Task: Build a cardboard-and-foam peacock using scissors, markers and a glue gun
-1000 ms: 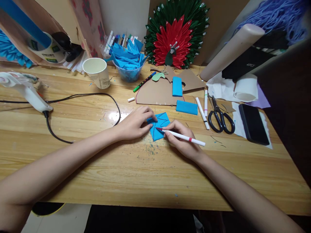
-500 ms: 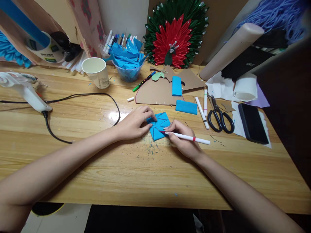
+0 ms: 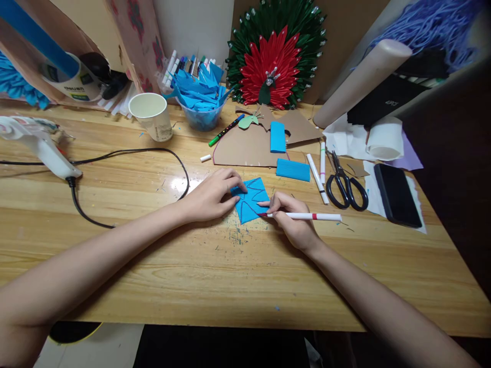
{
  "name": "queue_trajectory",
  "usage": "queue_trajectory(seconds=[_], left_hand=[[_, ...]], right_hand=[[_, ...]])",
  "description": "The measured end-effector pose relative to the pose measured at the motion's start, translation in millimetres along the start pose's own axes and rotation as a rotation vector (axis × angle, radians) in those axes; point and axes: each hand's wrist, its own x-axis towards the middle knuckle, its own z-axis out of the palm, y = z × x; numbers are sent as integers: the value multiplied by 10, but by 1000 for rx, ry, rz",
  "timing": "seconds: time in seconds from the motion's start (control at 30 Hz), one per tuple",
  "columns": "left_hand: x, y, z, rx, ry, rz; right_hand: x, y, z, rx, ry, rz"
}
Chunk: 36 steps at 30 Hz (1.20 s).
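Observation:
A small blue paper piece [image 3: 251, 207] with dark zigzag lines lies on the wooden table [image 3: 192, 286]. On its left edge rests my left hand [image 3: 217, 194], fingers apart and slightly bent, pressing the paper down. My right hand [image 3: 293, 220] is closed around a white marker [image 3: 326, 217] with a red band. The marker's tip touches the paper near its lower right edge. Beyond the paper lie two folded blue pieces, one [image 3: 293, 169] on the table and one [image 3: 277, 137] over a brown cardboard shape [image 3: 241, 145].
Black-handled scissors [image 3: 347, 191], a phone [image 3: 398, 195] and two markers [image 3: 317, 179] lie at the right. Farther back are a paper cup [image 3: 152, 120], a bowl of blue strips [image 3: 201, 117] and a red-green peacock craft [image 3: 274, 61]. A glue gun [image 3: 46, 148] with its cord is at left.
My right hand's marker tip has moved right and slightly down across the blue paper, and a longer line shows behind it. My left hand stays in place.

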Motion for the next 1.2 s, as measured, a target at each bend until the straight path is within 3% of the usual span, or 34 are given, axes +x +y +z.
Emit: queue_trajectory(seconds=[0.13,0.27,0.33,0.43,0.57,0.7,0.9,1.03,1.2], left_hand=[[-6,15,-9,0,-5,13],[-19,39,-26,34,85,-28],[-21,41,-31,62,157,-90],[-17,29,-27,77,163,-152],[-12,13,-14,77,115,-136],[-21,21,-14,53,80,-124],[-31,105,-65,-105,86,-61],[-28,158,-77,-175,106,-112],[-48,222,-24,-161,-7,-135]], right_hand=[[-15,23,2,89,26,-32],[10,2,-27,156,318,-78],[43,-15,-53,132,393,-62],[84,-18,-86,31,318,-12],[82,6,-81,-195,170,17],[59,17,-41,-299,123,-11],[82,22,-10,-95,145,30],[134,3,-43,139,194,-3],[160,-34,-111,216,213,-18]])
